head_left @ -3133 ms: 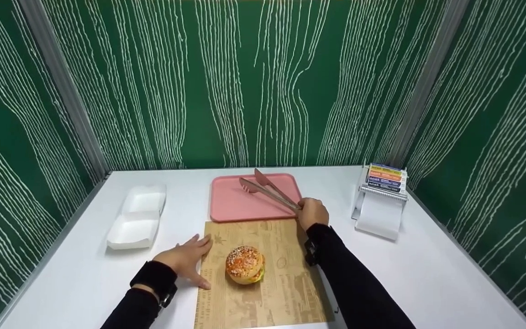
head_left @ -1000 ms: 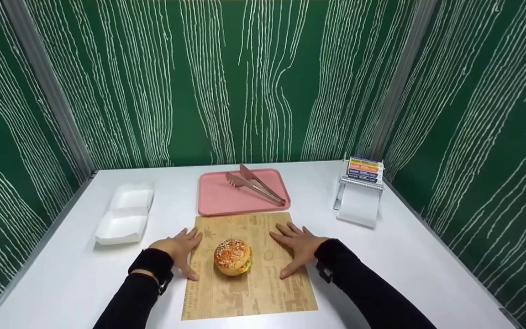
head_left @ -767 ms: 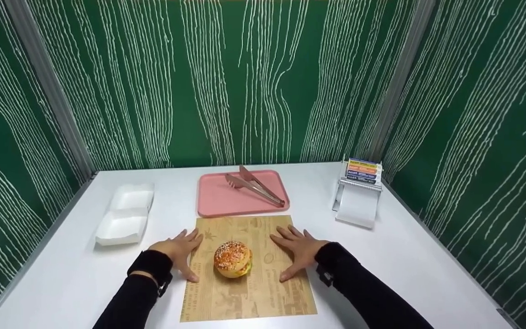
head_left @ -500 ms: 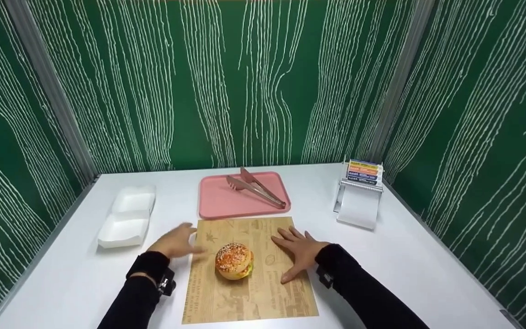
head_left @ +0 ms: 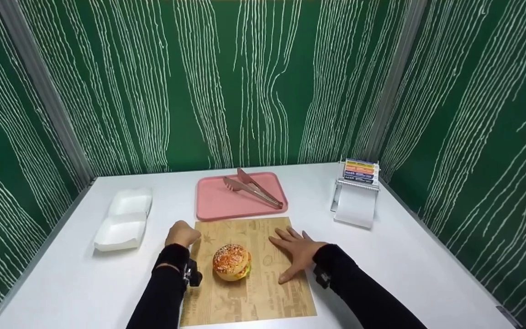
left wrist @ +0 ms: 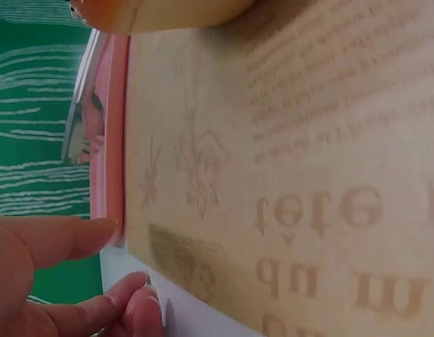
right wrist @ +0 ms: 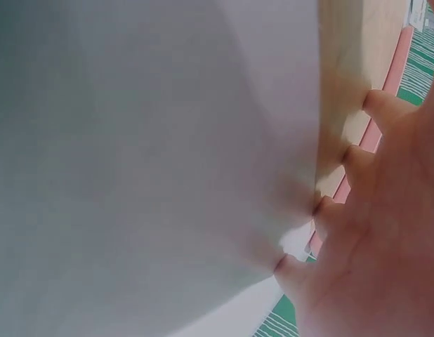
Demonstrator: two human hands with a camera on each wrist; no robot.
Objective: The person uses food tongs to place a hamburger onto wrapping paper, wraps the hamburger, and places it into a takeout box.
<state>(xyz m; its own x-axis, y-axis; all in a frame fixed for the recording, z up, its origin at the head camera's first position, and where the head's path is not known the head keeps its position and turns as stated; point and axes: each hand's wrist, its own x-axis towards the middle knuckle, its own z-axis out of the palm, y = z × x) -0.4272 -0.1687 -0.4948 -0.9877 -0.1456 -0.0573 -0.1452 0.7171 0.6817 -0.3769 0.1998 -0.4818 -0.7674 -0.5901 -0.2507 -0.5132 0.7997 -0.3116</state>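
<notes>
A sesame-bun burger (head_left: 231, 262) sits on a printed brown paper sheet (head_left: 267, 297), left of its middle. My left hand (head_left: 183, 234) is at the sheet's far left corner, fingers bent downward. In the left wrist view, thumb and fingertips (left wrist: 136, 288) are apart beside the corner, with nothing between them. My right hand (head_left: 298, 249) lies spread over the sheet's right edge, its fingertips pressing down on paper and table. The right wrist view shows the fingers (right wrist: 385, 109) straight and splayed along that edge.
Behind the sheet lies a pink tray (head_left: 208, 201) with metal tongs (head_left: 258, 191) on it. An open white food box (head_left: 123, 224) stands at the left. At the back right is a label roll dispenser (head_left: 358, 192) holding small coloured boxes. Green walls close in the white table (head_left: 404, 274).
The right hand has put the tongs on the tray and come to rest on the sheet's right edge. My left hand has lifted off the left edge and turned its fingers down at the far corner.
</notes>
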